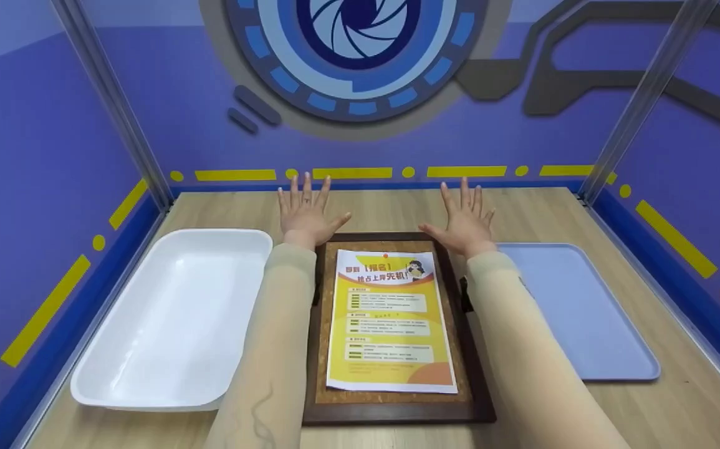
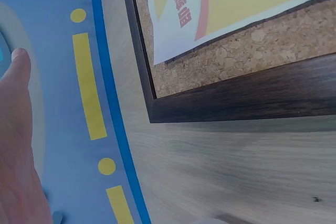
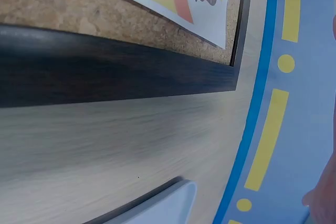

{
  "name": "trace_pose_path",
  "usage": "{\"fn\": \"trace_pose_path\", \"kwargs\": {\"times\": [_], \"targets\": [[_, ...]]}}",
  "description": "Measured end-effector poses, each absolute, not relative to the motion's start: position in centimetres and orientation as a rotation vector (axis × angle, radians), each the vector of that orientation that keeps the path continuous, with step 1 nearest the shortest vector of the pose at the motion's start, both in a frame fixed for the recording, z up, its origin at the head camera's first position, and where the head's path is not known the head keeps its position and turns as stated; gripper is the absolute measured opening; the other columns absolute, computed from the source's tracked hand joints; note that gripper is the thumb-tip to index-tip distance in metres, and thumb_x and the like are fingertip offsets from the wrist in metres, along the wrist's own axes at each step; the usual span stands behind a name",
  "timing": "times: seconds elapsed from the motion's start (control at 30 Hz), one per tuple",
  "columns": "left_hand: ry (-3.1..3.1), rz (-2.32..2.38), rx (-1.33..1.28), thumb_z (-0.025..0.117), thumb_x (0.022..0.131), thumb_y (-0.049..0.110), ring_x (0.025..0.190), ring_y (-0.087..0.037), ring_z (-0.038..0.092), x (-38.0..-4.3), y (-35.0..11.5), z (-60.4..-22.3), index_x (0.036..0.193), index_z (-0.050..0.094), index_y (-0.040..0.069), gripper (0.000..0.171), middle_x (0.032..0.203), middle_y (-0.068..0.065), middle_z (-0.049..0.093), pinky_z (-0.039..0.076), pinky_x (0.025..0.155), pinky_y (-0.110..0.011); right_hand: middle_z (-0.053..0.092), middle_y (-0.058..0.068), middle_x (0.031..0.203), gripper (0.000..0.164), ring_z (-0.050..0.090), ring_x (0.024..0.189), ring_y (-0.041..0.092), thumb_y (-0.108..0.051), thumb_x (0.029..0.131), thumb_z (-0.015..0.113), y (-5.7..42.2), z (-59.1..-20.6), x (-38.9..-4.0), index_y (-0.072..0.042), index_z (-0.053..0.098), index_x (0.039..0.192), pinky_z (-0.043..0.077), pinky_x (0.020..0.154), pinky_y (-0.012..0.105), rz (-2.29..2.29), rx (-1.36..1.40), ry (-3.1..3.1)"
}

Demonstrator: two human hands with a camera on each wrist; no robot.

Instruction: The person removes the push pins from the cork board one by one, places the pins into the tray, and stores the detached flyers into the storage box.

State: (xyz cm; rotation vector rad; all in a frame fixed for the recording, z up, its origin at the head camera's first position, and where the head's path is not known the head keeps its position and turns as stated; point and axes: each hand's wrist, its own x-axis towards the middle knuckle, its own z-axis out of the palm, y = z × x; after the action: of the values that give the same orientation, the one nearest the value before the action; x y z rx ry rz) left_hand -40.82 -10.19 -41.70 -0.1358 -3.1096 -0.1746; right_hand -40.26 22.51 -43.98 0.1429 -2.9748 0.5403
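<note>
Left hand (image 1: 310,215) and right hand (image 1: 464,218), empty fingers spread wide, hover near the far corners of the corkboard (image 1: 397,413), which lies between a white tub (image 1: 172,318) and a blue tray (image 1: 593,318)

Wood-grain table (image 1: 384,210): white tray (image 1: 172,318) left, dark-framed corkboard (image 1: 397,413) lying mid, shallow pale-blue tray (image 1: 584,312) right.

Violet-blue walls (image 1: 29,162) enclose a wood-grain tabletop (image 1: 384,212) on three sides. A round shutter graphic (image 1: 360,90) marks the back wall (image 1: 166,112) above yellow dashes (image 1: 352,173).
</note>
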Motion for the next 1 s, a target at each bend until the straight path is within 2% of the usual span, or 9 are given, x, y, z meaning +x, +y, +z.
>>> {"fn": "trace_pose_path", "kwargs": {"times": [0.23,0.37,0.7,0.9,1.0], "targets": [[-3.105,-0.18,-0.136,0.032,0.097,0.078,0.158,-0.034,-0.028,-40.0,-10.0,-41.6,0.164,-0.015,0.035,0.092,0.17,-0.008,-0.029,-0.02,0.125,-0.062,-0.021,0.013,0.173,0.107,-0.021,0.157,0.046,-0.075,0.089,0.059,22.2,-44.0,-40.1,-0.031,-0.001,0.167,-0.005,0.115,0.083,0.511,0.151,-2.983],[-3.093,-0.17,-0.143,0.032,0.097,0.078,0.159,-0.036,-0.024,-39.7,-9.9,-41.6,0.165,-0.012,0.034,0.092,0.172,-0.009,-0.025,-0.014,0.127,-0.062,-0.023,0.012,0.172,0.106,-0.022,0.157,0.046,-0.074,0.09,0.058,21.9,-44.2,-40.0,-0.031,-0.001,0.167,-0.006,0.116,0.082,0.508,0.158,-2.987],[-3.107,-0.2,-0.177,0.032,0.095,0.08,0.159,-0.034,-0.025,-39.9,-9.6,-42.9,0.165,-0.01,0.035,0.093,0.172,-0.008,-0.025,-0.018,0.125,-0.062,-0.02,0.012,0.173,0.104,-0.016,0.159,0.045,-0.069,0.092,0.06,20.8,-45.3,-40.0,-0.028,0.001,0.167,0.0,0.12,0.079,0.606,0.159,-2.987],[-3.102,-0.246,-0.244,0.039,0.097,0.077,0.16,-0.035,-0.021,-39.3,-8.9,-43.6,0.165,-0.007,0.035,0.093,0.172,-0.008,-0.022,-0.016,0.126,-0.062,-0.009,0.014,0.175,0.102,-0.005,0.16,0.045,-0.065,0.093,0.063,19.4,-46.4,-39.6,-0.028,0.004,0.167,0.005,0.125,0.071,0.752,0.106,-2.972],[-3.099,-0.272,-0.273,0.04,0.096,0.077,0.161,-0.035,-0.019,-38.8,-8.5,-44.2,0.166,-0.004,0.035,0.093,0.173,-0.008,-0.02,-0.013,0.127,-0.061,-0.004,0.014,0.175,0.102,0.0,0.161,0.044,-0.063,0.093,0.065,18.7,-47.1,-39.3,-0.029,0.004,0.167,0.012,0.126,0.068,0.824,0.095,-2.965]]}}
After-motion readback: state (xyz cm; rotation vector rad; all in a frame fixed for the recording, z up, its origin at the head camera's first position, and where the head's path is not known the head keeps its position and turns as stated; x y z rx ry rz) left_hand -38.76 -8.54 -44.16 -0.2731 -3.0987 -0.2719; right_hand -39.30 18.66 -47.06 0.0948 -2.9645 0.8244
